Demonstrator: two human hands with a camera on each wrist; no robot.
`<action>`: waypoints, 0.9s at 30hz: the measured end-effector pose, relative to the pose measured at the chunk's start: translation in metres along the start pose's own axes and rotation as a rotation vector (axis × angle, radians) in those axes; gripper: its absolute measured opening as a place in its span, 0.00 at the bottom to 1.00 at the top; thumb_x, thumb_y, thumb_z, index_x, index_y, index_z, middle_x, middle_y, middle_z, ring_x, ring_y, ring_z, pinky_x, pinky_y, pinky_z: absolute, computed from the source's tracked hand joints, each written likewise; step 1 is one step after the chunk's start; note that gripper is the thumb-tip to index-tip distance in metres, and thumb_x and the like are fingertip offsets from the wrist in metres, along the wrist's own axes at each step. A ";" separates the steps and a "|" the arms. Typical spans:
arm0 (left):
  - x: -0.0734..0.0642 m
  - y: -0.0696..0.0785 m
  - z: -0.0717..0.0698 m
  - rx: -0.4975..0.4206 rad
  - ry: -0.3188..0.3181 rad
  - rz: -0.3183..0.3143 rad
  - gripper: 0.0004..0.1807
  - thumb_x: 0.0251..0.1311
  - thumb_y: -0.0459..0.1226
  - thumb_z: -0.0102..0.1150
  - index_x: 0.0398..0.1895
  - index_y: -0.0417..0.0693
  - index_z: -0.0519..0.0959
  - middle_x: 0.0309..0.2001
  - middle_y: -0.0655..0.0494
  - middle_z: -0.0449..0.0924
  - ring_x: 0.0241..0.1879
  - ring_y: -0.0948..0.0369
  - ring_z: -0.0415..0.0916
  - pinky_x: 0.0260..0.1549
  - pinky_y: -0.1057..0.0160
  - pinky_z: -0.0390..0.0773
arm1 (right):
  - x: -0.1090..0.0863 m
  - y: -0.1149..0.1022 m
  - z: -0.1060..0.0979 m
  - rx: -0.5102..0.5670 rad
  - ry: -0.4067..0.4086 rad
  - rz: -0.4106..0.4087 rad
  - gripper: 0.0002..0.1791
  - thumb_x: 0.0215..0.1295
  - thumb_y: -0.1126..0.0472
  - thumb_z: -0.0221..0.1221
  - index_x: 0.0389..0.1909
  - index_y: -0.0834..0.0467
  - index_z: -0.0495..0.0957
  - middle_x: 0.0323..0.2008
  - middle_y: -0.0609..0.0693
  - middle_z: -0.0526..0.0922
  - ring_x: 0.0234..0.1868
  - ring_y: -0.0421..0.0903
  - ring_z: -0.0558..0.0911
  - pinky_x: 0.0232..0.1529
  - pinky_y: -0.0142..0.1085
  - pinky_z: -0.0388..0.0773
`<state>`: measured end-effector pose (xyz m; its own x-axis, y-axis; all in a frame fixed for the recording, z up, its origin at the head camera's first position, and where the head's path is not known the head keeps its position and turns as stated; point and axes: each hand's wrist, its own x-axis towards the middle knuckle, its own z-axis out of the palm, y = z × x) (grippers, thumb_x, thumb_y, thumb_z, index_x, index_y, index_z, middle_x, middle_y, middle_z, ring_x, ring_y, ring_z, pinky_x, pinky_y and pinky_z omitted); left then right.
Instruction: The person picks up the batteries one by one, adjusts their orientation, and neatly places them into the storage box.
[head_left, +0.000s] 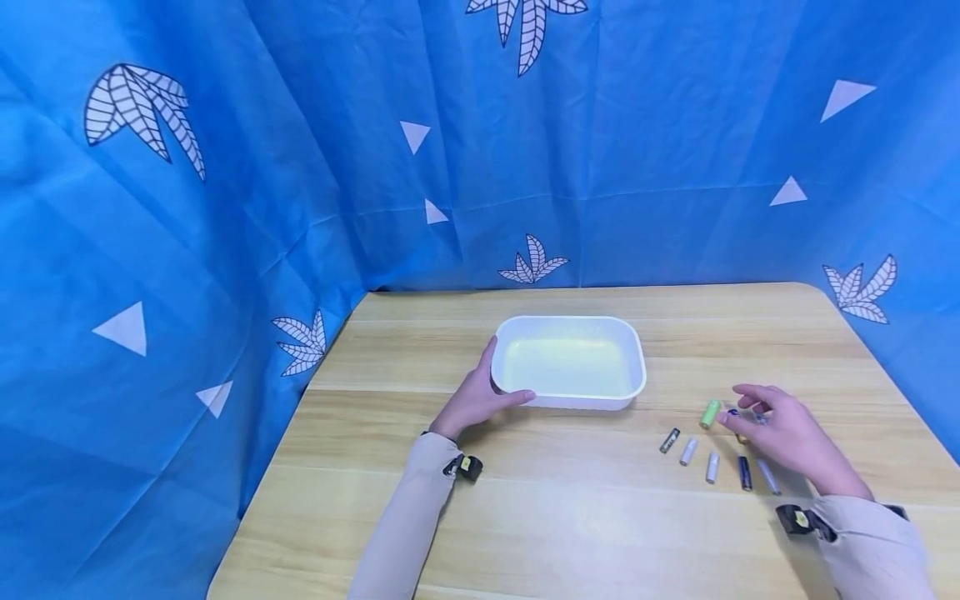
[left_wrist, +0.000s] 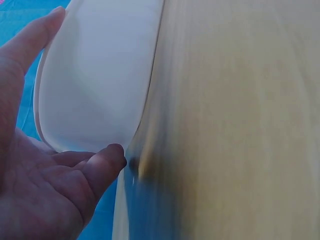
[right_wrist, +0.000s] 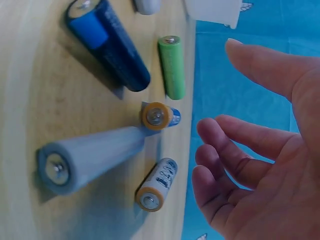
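Note:
A white plastic tub [head_left: 573,402] stands on the table. My left hand [head_left: 480,400] grips its left end, the thumb on the near rim and the fingers along the side. On the right, my right hand [head_left: 795,437] hovers over several loose batteries, fingers loosely bent and holding nothing. Nearest its fingertips are a green battery [right_wrist: 172,67], an orange-and-blue one [right_wrist: 157,116] and a white one with an orange end [right_wrist: 159,185]. A dark blue battery [head_left: 745,473] and a pale grey-lilac one [right_wrist: 100,155] lie closer to the wrist.
Left of the hand lie a dark printed battery [head_left: 670,440] and two pale batteries, one [head_left: 688,452] beside the other [head_left: 712,467]. The wooden table [head_left: 555,517] has a blue patterned cloth [head_left: 480,150] hanging behind it and at its sides.

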<state>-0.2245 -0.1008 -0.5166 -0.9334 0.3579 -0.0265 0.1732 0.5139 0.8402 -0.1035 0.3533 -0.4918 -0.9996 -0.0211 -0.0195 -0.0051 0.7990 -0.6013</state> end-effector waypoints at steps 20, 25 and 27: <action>0.004 -0.006 0.000 -0.025 -0.004 0.039 0.71 0.45 0.64 0.78 0.85 0.70 0.38 0.78 0.59 0.64 0.74 0.57 0.67 0.75 0.44 0.66 | 0.009 -0.001 0.012 -0.116 -0.023 0.003 0.48 0.55 0.40 0.75 0.62 0.74 0.74 0.47 0.69 0.80 0.47 0.62 0.75 0.41 0.48 0.74; 0.004 -0.006 0.000 -0.030 -0.010 0.045 0.71 0.45 0.65 0.78 0.85 0.70 0.37 0.79 0.57 0.63 0.75 0.55 0.66 0.75 0.43 0.65 | 0.012 -0.002 0.014 -0.155 0.002 -0.021 0.42 0.52 0.43 0.77 0.56 0.72 0.80 0.40 0.62 0.80 0.39 0.54 0.73 0.34 0.36 0.67; 0.003 -0.006 0.000 -0.030 -0.010 0.043 0.72 0.45 0.65 0.78 0.85 0.70 0.37 0.79 0.56 0.63 0.75 0.55 0.66 0.75 0.43 0.65 | 0.013 -0.002 0.014 -0.157 0.010 -0.030 0.39 0.52 0.45 0.77 0.54 0.72 0.81 0.38 0.61 0.80 0.38 0.53 0.73 0.34 0.35 0.66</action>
<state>-0.2287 -0.1024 -0.5222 -0.9221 0.3870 0.0042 0.2030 0.4744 0.8566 -0.1162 0.3425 -0.5022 -0.9991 -0.0414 0.0050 -0.0389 0.8822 -0.4692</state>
